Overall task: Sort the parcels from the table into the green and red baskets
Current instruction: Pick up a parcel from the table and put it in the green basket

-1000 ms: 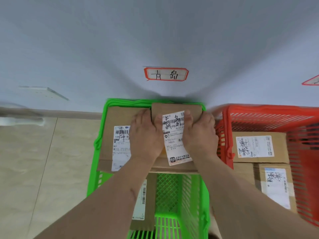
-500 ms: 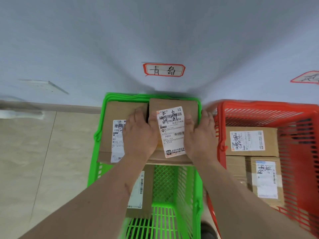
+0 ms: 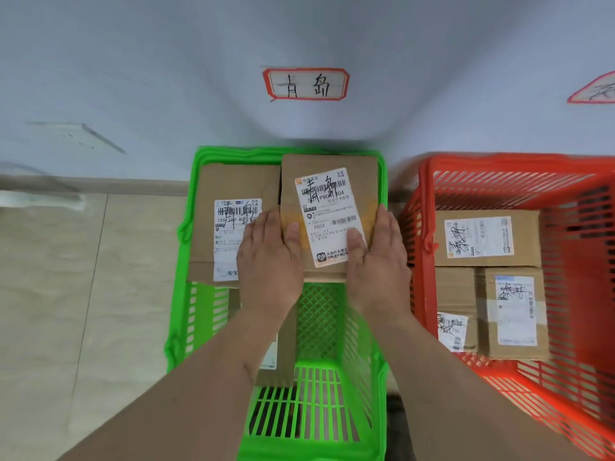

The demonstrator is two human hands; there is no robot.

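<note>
A brown cardboard parcel (image 3: pixel 327 181) with a white label lies at the far right of the green basket (image 3: pixel 379 327). My left hand (image 3: pixel 268 257) is at its near left corner and my right hand (image 3: pixel 376 257) at its near right edge, both thumbs resting on the label. A second parcel (image 3: pixel 233 188) lies beside it on the left, and part of a third shows below my left forearm. The red basket (image 3: pixel 422 194) on the right holds three labelled parcels (image 3: pixel 486 237).
Both baskets stand on a beige tiled floor against a pale wall. A red-bordered paper sign (image 3: pixel 306 84) hangs on the wall above the green basket, and another sign (image 3: pixel 595 91) shows at the right edge. The near half of the green basket shows bare mesh.
Both hands have slid back toward me along the parcel, uncovering more of its label. The parcel has settled at the far right of the green basket.
</note>
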